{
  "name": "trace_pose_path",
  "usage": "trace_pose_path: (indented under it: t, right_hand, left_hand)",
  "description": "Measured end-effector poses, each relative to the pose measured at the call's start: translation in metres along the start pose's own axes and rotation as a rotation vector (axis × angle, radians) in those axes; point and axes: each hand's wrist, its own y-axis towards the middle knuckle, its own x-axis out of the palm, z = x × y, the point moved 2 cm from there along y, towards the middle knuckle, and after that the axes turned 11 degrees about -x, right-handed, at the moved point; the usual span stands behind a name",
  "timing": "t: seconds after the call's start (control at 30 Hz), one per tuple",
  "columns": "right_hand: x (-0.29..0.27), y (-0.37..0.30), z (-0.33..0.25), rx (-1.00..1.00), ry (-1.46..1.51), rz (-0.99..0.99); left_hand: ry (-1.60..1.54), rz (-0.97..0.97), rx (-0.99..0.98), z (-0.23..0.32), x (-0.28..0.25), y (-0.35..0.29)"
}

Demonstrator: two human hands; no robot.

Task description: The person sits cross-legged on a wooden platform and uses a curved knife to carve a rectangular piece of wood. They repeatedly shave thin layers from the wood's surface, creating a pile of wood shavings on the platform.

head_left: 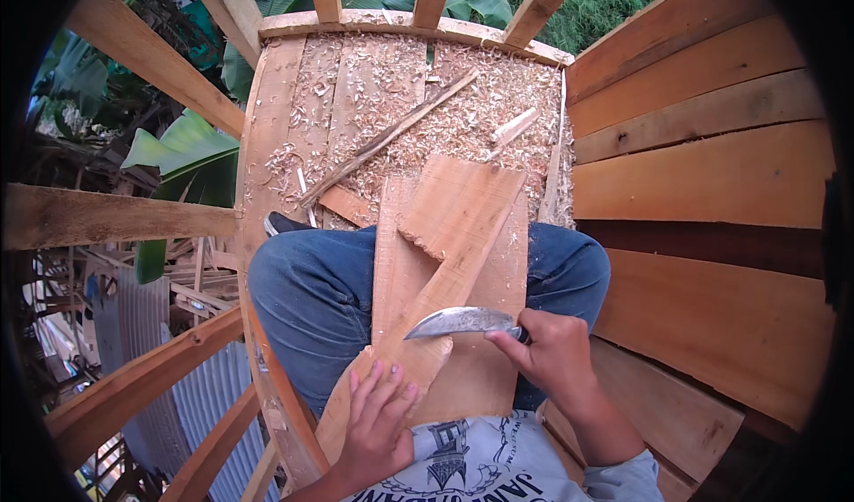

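A long shaped piece of wood [467,201], with a broad squared head and a narrower neck, lies slantwise on a flat board [485,373] across my lap. My left hand [381,420] rests on its near, wider end, the fingers stretched out over the wood. In my right hand [556,355] is a knife [461,321] with a broad curved blade; its dark handle is mostly hidden in the fist. The blade points left and lies over the neck of the wood, just beyond a stepped cut edge. Whether the edge bites into the wood cannot be told.
Wood shavings [391,111] cover the plank floor beyond my knees. A long thin stick [391,137] and small offcuts lie among them. A plank wall [694,173] closes the right side. Slanted wooden rails [124,213] line the left, with corrugated sheets [213,404] below.
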Motion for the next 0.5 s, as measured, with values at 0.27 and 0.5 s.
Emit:
trace_pose_path:
  t: [0.27, 0.5]
  right_hand:
    - [0.006, 0.023, 0.034, -0.050, -0.182, 0.110]
    - [0.005, 0.035, 0.045, 0.063, -0.174, 0.132]
  left_hand:
    - [0.044, -0.010, 0.003, -0.002, 0.000, 0.002]
    - [-0.010, -0.025, -0.041, -0.001, -0.002, 0.005]
